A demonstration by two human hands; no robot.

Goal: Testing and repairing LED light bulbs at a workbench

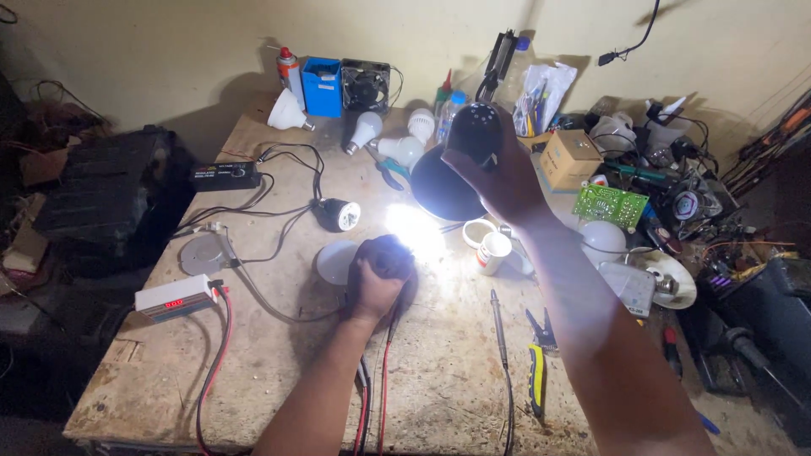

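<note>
Right forearm nearest camera; right hand (498,173) fingers wrapped on black desk lamp shade (456,169), behind the bright spot (414,228) on the worn wooden bench (448,371). Left hand (376,283) clamped on dark round bulb housing (384,257), just left of the spot. White dome cover (334,262) off beside it; reassembly looks undone.

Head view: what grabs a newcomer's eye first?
The white glare mid-bench, under the black desk lamp shade that the right hand grips. Just below it, the left hand clasps a dark round lamp part. Cluttered tools and bulbs line the bench's far edge and right side.
</note>
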